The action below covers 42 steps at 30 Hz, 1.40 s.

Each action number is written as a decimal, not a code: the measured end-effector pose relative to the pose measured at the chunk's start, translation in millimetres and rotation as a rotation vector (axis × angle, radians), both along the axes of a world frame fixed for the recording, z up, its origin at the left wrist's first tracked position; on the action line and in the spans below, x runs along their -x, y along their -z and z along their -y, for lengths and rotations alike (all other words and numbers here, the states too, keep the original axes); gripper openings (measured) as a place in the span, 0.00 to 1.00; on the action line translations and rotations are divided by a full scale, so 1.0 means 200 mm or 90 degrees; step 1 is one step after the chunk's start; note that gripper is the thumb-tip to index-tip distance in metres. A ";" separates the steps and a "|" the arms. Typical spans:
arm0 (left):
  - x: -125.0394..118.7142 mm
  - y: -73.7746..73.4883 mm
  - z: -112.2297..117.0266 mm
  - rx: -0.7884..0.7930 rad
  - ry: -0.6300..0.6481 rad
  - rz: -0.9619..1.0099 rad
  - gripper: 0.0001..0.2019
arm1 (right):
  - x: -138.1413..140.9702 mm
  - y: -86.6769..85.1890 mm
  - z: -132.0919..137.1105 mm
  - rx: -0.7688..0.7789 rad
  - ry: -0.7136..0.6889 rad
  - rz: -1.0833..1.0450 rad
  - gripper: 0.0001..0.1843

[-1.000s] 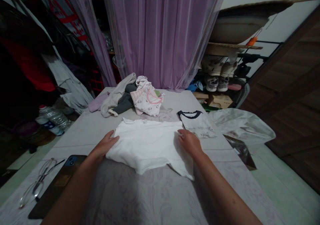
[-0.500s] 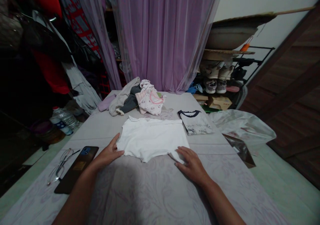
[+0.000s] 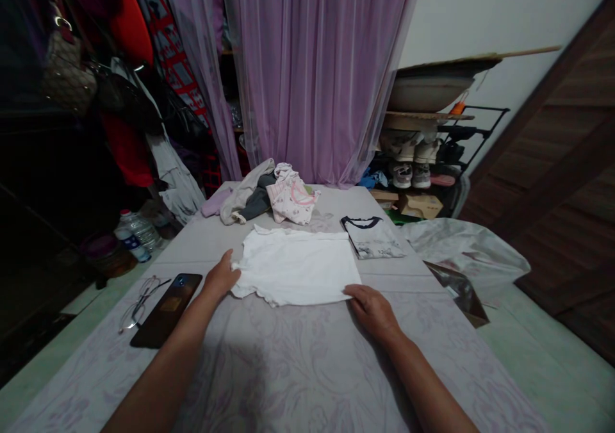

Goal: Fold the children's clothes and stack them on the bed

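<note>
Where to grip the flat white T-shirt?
Likely the near edge of the flat white cotton T-shirt, from the near side: that edge lies straight, with the right hand on its corner, while the left hand sits at the bunched left side.

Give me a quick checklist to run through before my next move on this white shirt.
White shirt lying flat on the patterned sheet: ok.
Shirt's lower edge straight: not ok, uneven at the left.
Left hand at the shirt's left edge: ok; whether it grips the fabric: cannot tell.
Right hand at the lower right corner: ok.
Phone and glasses off the shirt: ok.
Navy-collared shirt apart from the white shirt: cannot tell.
</note>
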State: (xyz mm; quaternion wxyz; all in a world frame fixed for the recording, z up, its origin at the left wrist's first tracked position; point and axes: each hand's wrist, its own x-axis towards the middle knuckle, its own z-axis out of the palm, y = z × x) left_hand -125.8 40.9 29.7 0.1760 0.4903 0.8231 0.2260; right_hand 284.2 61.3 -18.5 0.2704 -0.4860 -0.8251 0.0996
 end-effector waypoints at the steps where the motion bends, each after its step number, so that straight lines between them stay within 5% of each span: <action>1: -0.01 0.00 0.03 0.017 0.013 -0.066 0.34 | 0.00 0.02 0.01 -0.002 0.003 -0.007 0.17; 6: -0.11 -0.02 0.22 -0.115 0.066 -0.225 0.19 | 0.00 0.06 0.01 0.000 0.007 -0.060 0.16; 9: -0.18 -0.03 0.30 -0.202 0.218 -0.212 0.10 | 0.00 0.04 0.00 0.038 0.039 -0.086 0.16; 13: -0.23 0.00 0.32 -0.144 0.401 -0.173 0.10 | 0.02 0.01 -0.01 0.093 0.115 -0.100 0.19; 18: -0.30 0.04 0.27 -0.070 0.345 -0.204 0.22 | 0.07 -0.05 -0.02 0.159 0.217 -0.069 0.26; 24: -0.38 0.03 0.19 -0.033 0.284 -0.291 0.13 | 0.09 -0.04 -0.07 0.148 0.271 -0.082 0.27; 30: -0.26 0.07 0.20 -0.095 0.293 -0.285 0.14 | 0.04 0.01 -0.06 0.142 0.228 -0.166 0.28; 36: -0.12 0.07 0.21 -0.149 0.300 -0.116 0.15 | -0.03 0.01 -0.05 0.184 0.163 -0.279 0.28; 42: -0.12 0.01 0.20 -0.030 0.345 -0.075 0.19 | -0.04 0.00 -0.02 0.171 0.199 -0.203 0.25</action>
